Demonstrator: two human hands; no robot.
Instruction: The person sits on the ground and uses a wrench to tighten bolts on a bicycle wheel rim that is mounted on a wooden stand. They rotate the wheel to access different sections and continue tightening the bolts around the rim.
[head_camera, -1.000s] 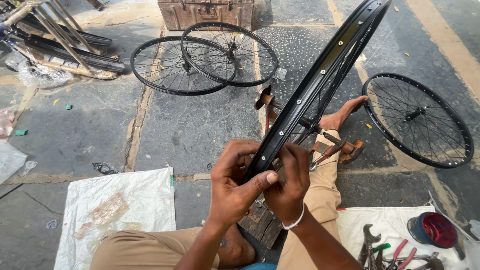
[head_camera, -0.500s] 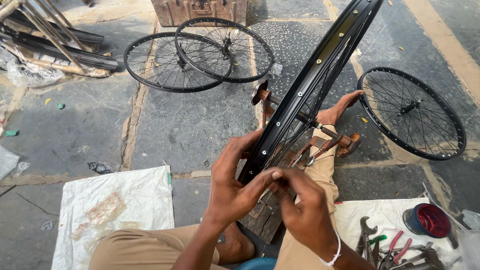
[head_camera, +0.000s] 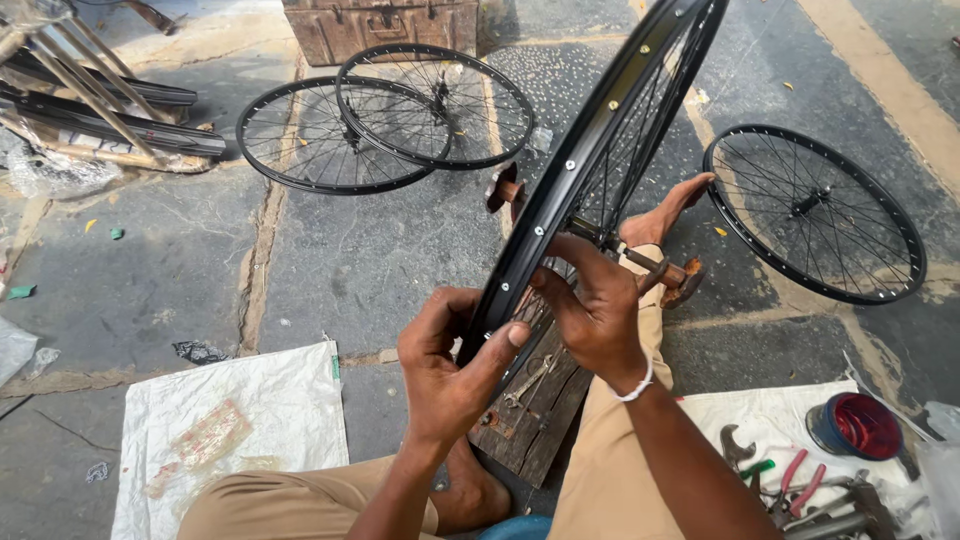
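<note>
- Left hand (head_camera: 450, 375) is closed round the lower edge of the black bicycle rim (head_camera: 590, 170), thumb pressed along its outer face.
- Right hand (head_camera: 595, 310) pinches the same rim from the other side, fingers curled inward toward the spokes; whether a nipple or small tool sits in the fingertips cannot be told.
- Rim stands upright on edge, tilted away from the person, its lower part above a wooden board (head_camera: 535, 400) on the floor between the person's legs.
- Step in hand, by judgement: working at a spoke seat low on the rim. The next move likely calls for a steady left grip while the right fingers turn or seat the part.
- Count: three spoked wheels lie flat on the stone floor, two overlapping (head_camera: 340, 135) (head_camera: 435, 105) toward the far edge, one (head_camera: 815, 210) at the right.
- One red-and-blue round tin (head_camera: 853, 425) and several hand tools (head_camera: 800, 490) lie on white sacking at the near right corner; one more white sack (head_camera: 230, 430) lies near left.
</note>
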